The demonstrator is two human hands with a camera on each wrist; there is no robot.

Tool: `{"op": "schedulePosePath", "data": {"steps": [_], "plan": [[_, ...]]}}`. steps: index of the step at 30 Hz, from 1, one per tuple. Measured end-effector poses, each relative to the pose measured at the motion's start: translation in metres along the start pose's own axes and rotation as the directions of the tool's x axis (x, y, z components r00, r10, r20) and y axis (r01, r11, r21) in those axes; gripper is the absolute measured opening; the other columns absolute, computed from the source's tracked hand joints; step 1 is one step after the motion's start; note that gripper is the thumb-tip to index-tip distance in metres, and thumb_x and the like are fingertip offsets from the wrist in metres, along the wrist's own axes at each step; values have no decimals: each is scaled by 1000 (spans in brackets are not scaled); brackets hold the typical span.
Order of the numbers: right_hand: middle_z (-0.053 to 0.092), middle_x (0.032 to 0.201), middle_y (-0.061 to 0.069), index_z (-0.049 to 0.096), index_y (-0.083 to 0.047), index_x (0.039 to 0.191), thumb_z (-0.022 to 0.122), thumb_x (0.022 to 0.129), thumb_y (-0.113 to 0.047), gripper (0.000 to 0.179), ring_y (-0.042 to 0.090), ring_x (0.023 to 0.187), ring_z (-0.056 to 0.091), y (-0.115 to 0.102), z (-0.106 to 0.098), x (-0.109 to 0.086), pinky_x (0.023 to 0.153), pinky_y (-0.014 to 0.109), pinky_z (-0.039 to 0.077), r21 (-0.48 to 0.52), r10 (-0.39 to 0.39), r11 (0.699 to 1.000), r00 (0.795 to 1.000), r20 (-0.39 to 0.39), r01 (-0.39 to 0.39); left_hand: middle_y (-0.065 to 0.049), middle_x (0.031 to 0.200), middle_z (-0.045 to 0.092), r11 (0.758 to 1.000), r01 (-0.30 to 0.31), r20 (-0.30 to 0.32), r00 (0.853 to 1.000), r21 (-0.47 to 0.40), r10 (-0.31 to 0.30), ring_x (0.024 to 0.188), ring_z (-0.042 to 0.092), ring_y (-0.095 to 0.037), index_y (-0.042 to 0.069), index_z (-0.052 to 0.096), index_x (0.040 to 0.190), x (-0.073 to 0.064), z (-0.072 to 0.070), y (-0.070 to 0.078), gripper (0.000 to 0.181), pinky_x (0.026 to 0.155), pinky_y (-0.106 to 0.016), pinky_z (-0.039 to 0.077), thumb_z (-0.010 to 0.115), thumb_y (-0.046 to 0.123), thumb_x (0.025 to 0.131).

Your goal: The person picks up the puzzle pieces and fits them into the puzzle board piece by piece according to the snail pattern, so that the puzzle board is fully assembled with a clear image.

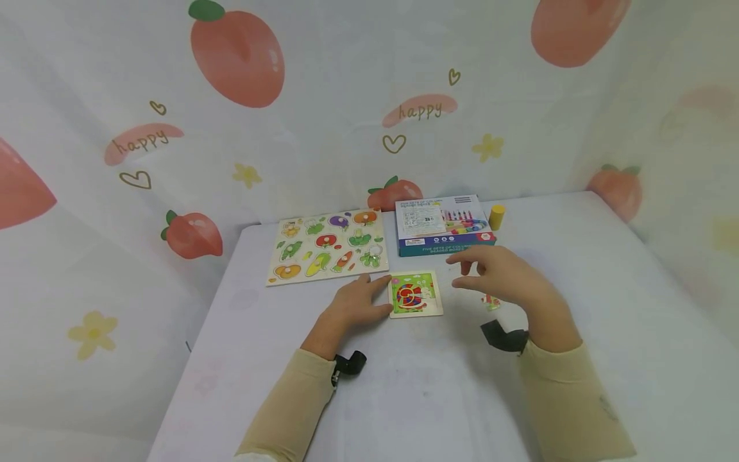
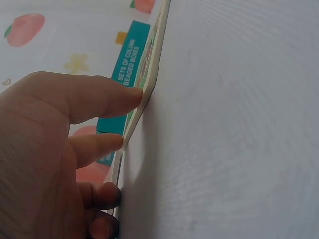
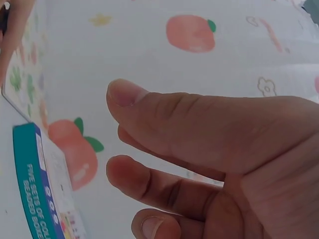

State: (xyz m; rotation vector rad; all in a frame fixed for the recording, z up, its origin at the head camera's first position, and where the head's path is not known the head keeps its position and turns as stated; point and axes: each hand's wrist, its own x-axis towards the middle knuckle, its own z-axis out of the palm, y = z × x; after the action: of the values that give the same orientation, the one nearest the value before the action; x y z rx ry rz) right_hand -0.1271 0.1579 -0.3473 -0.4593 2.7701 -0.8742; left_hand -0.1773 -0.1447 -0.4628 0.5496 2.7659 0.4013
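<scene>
A small square wooden puzzle board [image 1: 437, 305] with a colourful snail picture lies on the table. My left hand [image 1: 359, 303] rests at its left side, thumb and index finger extended and spread along that edge. The left wrist view shows the thumb [image 2: 107, 97] and a finger [image 2: 97, 148] right at the board's pale edge. Over the table to the right, my right hand [image 1: 499, 277] is raised with nothing in it, thumb and fingers apart. A small red, green and white puzzle piece [image 1: 491, 301] lies beneath it, partly hidden by the hand.
A larger wooden board with vegetable pieces [image 1: 329, 247] lies at the back left. Behind the small board is a flat beaded-box carton [image 1: 444, 226], with a yellow cylinder [image 1: 496, 217] standing at its right. A patterned cloth [image 1: 323, 141] hangs behind the table.
</scene>
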Motion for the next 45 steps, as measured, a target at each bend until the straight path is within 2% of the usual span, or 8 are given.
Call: {"op": "schedulePosePath", "data": {"steps": [5, 11, 17, 24, 29, 34, 40, 45], "plan": [[63, 103, 1, 71, -15, 127, 79, 91, -33, 41, 25, 95, 53, 12, -8, -3, 67, 34, 49, 29, 61, 998, 998, -12, -60, -16, 150, 45, 1000, 3, 5, 1000, 5, -3, 123, 52, -33, 35, 40, 159, 0, 0, 0, 73, 105, -54, 45, 62, 56, 93], [61, 105, 4, 69, -11, 127, 78, 92, -33, 43, 26, 95, 53, 31, -18, -7, 69, 34, 50, 69, 121, 990, 992, 35, -123, -16, 150, 45, 1000, -5, 3, 1000, 3, 5, 123, 53, -34, 34, 40, 159, 0, -2, 0, 72, 105, -54, 44, 62, 55, 94], [58, 102, 6, 67, -7, 127, 77, 93, -29, 42, 26, 97, 53, 53, -24, -11, 74, 36, 48, 98, 139, 984, 987, 78, -147, -17, 149, 46, 1000, -5, 3, 1000, 1, 5, 123, 53, -34, 33, 41, 159, -2, -3, 0, 72, 105, -53, 45, 62, 55, 94], [56, 94, 5, 66, -3, 126, 75, 93, -24, 40, 27, 100, 51, 80, -22, -12, 81, 40, 44, 135, 147, 978, 982, 115, -162, -17, 151, 45, 1000, -4, 8, 1000, 5, 4, 127, 52, -35, 33, 40, 159, -1, 0, -1, 72, 106, -53, 44, 61, 55, 94], [53, 96, 7, 66, -4, 125, 72, 94, -18, 35, 29, 103, 48, 97, -15, -7, 83, 42, 43, 189, 232, 944, 952, 200, -269, -17, 152, 44, 1000, -3, 9, 1000, 5, 3, 128, 52, -35, 33, 40, 159, 0, 0, -1, 72, 107, -54, 43, 62, 55, 94], [53, 90, 9, 70, -10, 120, 73, 88, -11, 32, 27, 91, 49, 110, 0, 1, 74, 39, 42, 163, 316, 914, 905, 285, -371, -17, 152, 44, 1000, 1, 13, 1000, 7, -1, 129, 51, -36, 33, 40, 159, -2, -2, -1, 72, 107, -54, 43, 61, 55, 94], [54, 98, 13, 71, -14, 116, 79, 86, -10, 32, 32, 102, 46, 113, 15, 9, 76, 42, 43, 150, 370, 890, 876, 310, -430, -17, 151, 45, 1000, -4, 13, 1000, 4, 4, 126, 52, -35, 34, 39, 159, -2, -3, 1, 72, 106, -54, 43, 61, 56, 94], [55, 96, 15, 69, -11, 113, 80, 85, -6, 30, 33, 102, 47, 110, 19, 14, 77, 43, 43, 155, 415, 865, 854, 314, -478, -17, 153, 44, 1000, -9, 8, 1000, 7, 9, 130, 51, -36, 33, 39, 159, -2, -4, 1, 72, 108, -54, 42, 61, 56, 94]]}}
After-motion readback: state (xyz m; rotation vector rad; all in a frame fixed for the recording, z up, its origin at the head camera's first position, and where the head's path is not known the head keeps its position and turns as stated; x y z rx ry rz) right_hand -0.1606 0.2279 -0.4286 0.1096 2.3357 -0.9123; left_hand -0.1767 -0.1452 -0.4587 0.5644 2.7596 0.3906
